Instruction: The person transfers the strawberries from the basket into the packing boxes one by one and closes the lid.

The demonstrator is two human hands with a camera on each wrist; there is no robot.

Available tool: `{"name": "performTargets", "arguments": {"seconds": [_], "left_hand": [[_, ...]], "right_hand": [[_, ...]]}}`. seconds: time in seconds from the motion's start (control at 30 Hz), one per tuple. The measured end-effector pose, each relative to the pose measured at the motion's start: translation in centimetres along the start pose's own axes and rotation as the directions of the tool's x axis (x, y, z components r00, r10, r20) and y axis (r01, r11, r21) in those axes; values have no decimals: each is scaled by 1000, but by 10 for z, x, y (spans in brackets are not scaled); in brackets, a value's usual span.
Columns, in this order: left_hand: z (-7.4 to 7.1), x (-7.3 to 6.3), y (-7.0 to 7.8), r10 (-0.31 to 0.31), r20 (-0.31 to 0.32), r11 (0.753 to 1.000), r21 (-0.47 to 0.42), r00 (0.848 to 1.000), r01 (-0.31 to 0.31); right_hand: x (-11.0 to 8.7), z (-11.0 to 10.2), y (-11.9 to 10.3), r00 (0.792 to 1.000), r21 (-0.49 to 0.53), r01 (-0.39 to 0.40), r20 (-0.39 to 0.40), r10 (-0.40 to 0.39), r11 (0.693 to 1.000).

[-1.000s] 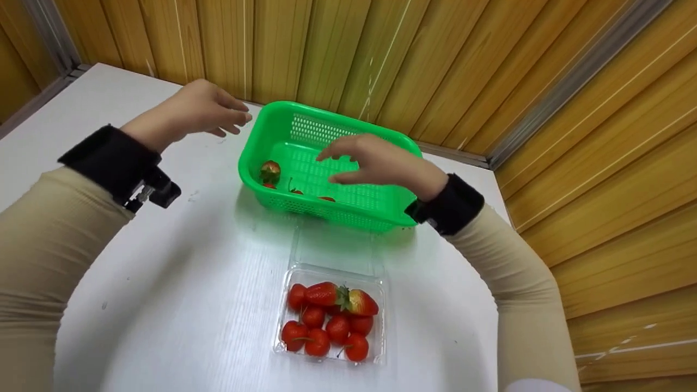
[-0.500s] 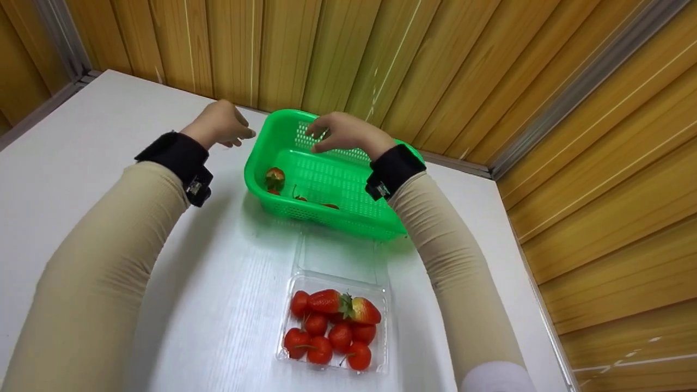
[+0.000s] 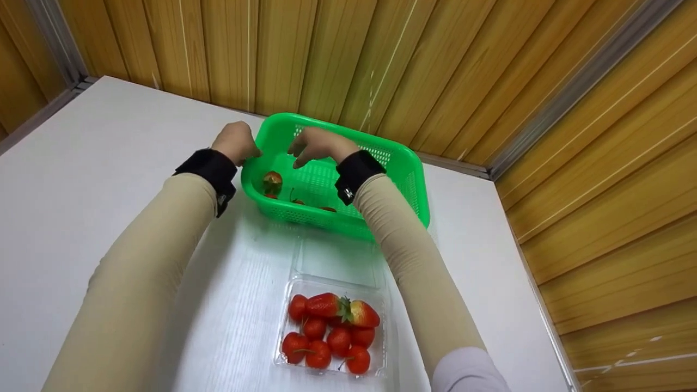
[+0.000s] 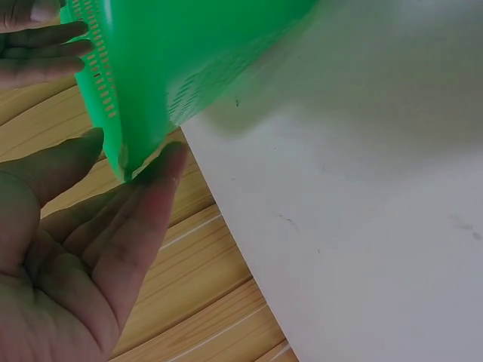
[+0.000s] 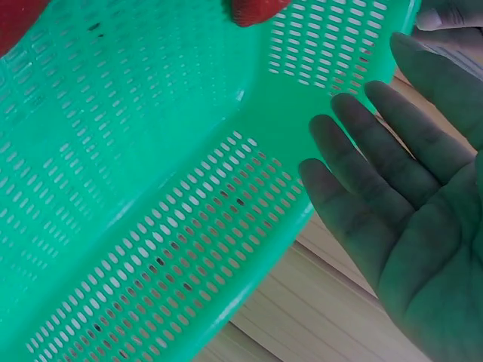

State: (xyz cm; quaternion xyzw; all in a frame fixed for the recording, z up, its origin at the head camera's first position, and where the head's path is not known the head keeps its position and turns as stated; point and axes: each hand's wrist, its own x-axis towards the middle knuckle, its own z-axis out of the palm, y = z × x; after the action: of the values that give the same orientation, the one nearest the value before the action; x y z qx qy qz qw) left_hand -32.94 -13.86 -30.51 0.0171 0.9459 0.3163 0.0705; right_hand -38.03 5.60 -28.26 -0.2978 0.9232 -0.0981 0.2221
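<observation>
A green plastic basket (image 3: 331,220) stands near the back wall, its sides perforated. My left hand (image 3: 237,142) is at its left rim; in the left wrist view the left thumb and fingers (image 4: 143,219) lie on either side of the rim and pinch it. Over the basket's left part hovers my right hand (image 3: 321,145), fingers spread and relaxed, holding nothing; the right wrist view shows its palm (image 5: 423,249). Inside lie a strawberry (image 3: 272,181) and some cherries (image 3: 298,202), partly hidden by the front wall.
In front of the basket sits a clear plastic box (image 3: 283,326), its lid (image 3: 337,258) folded back. It holds several cherries (image 3: 318,354) and strawberries (image 3: 363,314). Wood-patterned walls (image 3: 326,54) border the white table (image 3: 136,141) behind and at the right.
My left hand has moved right and toward me, reaching the basket's left rim. My right hand has shifted left over the basket. The fruit has stayed in place.
</observation>
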Motion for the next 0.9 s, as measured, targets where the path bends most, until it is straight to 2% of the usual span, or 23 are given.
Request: {"name": "performTargets", "arguments": {"seconds": [0.27,0.5,0.6,0.73,0.9], "left_hand": [[5,1,0,-8,13,999,36,1000,8],[-1,0,-1,-56,21,997,51,998,55],[-3,-1,0,-52,14,996,74,999,51],[-2,-2,2,-43,1,995,85,999,43],[3,-6,4,-45,10,996,76,999,44]], "right_hand": [[15,10,-1,999,-7,-25,32,25,1000],[35,20,-18,997,-59,45,66,-41,997],[40,25,-24,994,-74,66,94,-59,995],[44,35,-24,991,-103,71,117,-59,992],[43,47,-18,988,-80,59,146,-47,995]]}}
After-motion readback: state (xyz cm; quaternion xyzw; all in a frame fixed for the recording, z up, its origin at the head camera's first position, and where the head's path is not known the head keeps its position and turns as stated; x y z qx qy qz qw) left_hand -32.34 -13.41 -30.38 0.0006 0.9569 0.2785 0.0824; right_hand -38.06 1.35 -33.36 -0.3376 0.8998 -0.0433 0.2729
